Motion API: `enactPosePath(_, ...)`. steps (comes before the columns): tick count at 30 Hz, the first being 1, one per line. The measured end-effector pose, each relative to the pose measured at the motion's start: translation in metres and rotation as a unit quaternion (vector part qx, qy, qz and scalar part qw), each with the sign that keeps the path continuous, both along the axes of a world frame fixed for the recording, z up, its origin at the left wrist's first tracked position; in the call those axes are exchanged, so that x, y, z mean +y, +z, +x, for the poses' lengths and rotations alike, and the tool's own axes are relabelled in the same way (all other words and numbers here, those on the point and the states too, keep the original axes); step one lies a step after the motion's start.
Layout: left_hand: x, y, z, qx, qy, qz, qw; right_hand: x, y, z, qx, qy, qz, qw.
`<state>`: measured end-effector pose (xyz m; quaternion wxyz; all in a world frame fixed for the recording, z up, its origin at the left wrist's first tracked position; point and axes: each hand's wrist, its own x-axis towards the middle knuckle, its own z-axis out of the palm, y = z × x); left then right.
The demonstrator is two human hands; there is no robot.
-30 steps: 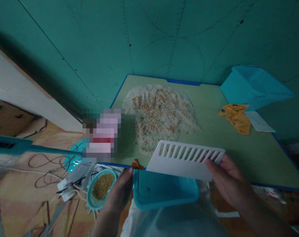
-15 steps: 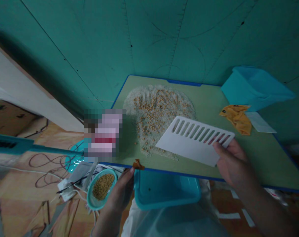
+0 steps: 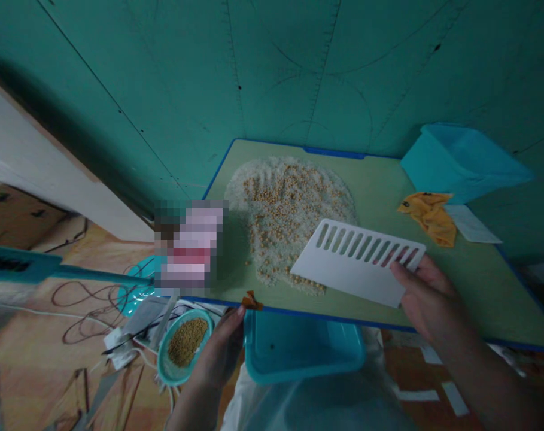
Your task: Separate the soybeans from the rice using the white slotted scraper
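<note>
My right hand [image 3: 433, 296] is closed on the right end of a white plastic scraper [image 3: 348, 272] with a row of slots along its upper edge. The scraper's left corner touches the near right side of a spread of pale grains mixed with round tan beans [image 3: 294, 203]. My left hand [image 3: 224, 347] is at the left side of a blue basin [image 3: 305, 374] below the table's near edge. Its thumb lies by the basin's rim and its other fingers are mostly hidden. Beside that thumb, a scrap of brown tape [image 3: 252, 300] sticks to the table edge.
The pale green table [image 3: 379, 179] has a blue border and stands against a green wall. A blue bin [image 3: 464, 161] and an orange cloth [image 3: 431, 215] are at its right. Lower left are a bowl of beans [image 3: 187, 342], cables and a blue pole [image 3: 105, 273]; a pixelated patch covers the table's left corner.
The scraper in my right hand has shifted slightly right and toward me, uncovering a few more beans and grains. My left hand and the basin stay almost still.
</note>
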<state>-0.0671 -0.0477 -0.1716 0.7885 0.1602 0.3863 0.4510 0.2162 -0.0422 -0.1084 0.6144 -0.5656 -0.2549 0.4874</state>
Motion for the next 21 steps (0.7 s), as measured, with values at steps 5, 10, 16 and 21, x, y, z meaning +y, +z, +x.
enactPosePath(5, 0.000, 0.001, 0.001, 0.003, -0.010, -0.003, 1.000, -0.005, -0.001, 0.003, 0.000, 0.031, 0.005, 1.000)
enactPosePath(10, -0.001, 0.000, 0.003, 0.002, -0.004, -0.022, 1.000, -0.008, 0.003, -0.005, 0.015, 0.018, -0.027, 0.999)
enactPosePath(16, 0.000, 0.002, 0.004, 0.005, -0.009, -0.026, 1.000, -0.011, 0.005, -0.007, 0.012, -0.011, -0.030, 0.999)
enactPosePath(21, 0.000, 0.005, 0.005, -0.001, -0.017, -0.024, 1.000, -0.024, -0.006, 0.000, -0.016, 0.034, -0.012, 0.999)
